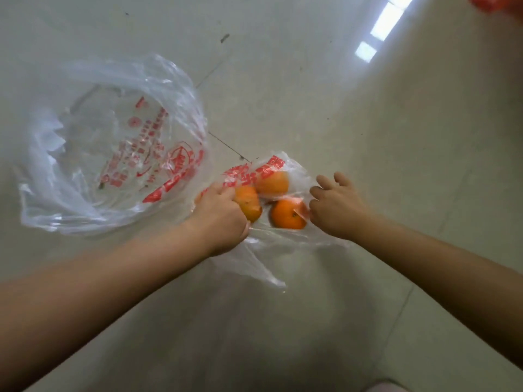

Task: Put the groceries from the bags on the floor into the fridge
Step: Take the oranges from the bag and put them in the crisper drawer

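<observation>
Reaching down from the lower corners of the frame, both bare arms meet at a small clear bag (271,239) with red print lying on the pale tiled floor (368,137) near the centre. The left hand (223,213) has its fingers curled round the bag's left side, right against one orange (250,203); its fingertips are hidden under the knuckles. The right hand (335,205) sits at the bag's right edge, fingers bent, thumb and forefinger at the plastic just beside a second orange (288,215); whether they actually pinch the film I cannot tell. A third orange (273,182) lies above the other two, under a printed fold of the bag. All three fruits sit close together between the hands.

In the left half of the frame, a larger clear bag (113,142) with red print stands open on the floor, its mouth gaping upward and its near edge touching the small one. A bit of red plastic (495,2) shows at the upper right corner. Bright window reflections (379,32) streak the tiles at the upper right.
</observation>
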### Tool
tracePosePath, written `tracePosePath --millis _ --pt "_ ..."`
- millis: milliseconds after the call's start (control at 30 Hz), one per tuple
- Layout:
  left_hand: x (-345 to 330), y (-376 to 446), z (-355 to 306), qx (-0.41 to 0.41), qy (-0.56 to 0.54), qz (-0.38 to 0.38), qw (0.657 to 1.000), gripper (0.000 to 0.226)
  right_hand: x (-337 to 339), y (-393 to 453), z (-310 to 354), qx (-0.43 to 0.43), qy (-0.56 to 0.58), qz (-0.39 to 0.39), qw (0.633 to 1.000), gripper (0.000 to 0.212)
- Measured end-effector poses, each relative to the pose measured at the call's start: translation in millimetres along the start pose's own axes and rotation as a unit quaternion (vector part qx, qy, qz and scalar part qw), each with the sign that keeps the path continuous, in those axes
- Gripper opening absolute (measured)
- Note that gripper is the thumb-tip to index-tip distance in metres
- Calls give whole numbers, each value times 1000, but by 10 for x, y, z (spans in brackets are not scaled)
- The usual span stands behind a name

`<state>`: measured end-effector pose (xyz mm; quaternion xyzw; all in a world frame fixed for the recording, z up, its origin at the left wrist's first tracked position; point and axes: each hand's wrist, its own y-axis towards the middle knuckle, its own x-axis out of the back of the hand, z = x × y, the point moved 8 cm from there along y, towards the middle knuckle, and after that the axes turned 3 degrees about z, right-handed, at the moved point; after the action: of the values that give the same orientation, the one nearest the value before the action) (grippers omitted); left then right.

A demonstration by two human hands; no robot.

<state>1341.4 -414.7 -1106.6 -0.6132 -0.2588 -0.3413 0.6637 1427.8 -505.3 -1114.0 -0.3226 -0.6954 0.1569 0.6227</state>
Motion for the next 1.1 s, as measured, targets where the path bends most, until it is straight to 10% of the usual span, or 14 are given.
tracePosePath --millis 233,400,600,700,833,967,1100 --pt "38 191 409 42 -37 -98 994 39 171 59 -201 -139 52 -115 982 64" --pt "-26 232 301 7 -137 -104 985 43 144 22 204 78 12 -212 974 59" --pt "-156 390 261 54 -218 -73 972 63 -6 12 -131 -33 29 -142 989 10" --pt "-147 413 225 59 -245 -74 965 62 -261 -4 -337 -115 40 -28 992 41" --pt "-52 290 262 73 -374 -117 917 74 -213 -18 -356 -133 141 -81 978 50" --pt "180 28 379 82 -467 -178 862 91 185 -116 -68 -4 116 -303 946 22" --pt "218 -140 467 117 -469 -199 853 87 79 89 260 76 145 -218 962 15"
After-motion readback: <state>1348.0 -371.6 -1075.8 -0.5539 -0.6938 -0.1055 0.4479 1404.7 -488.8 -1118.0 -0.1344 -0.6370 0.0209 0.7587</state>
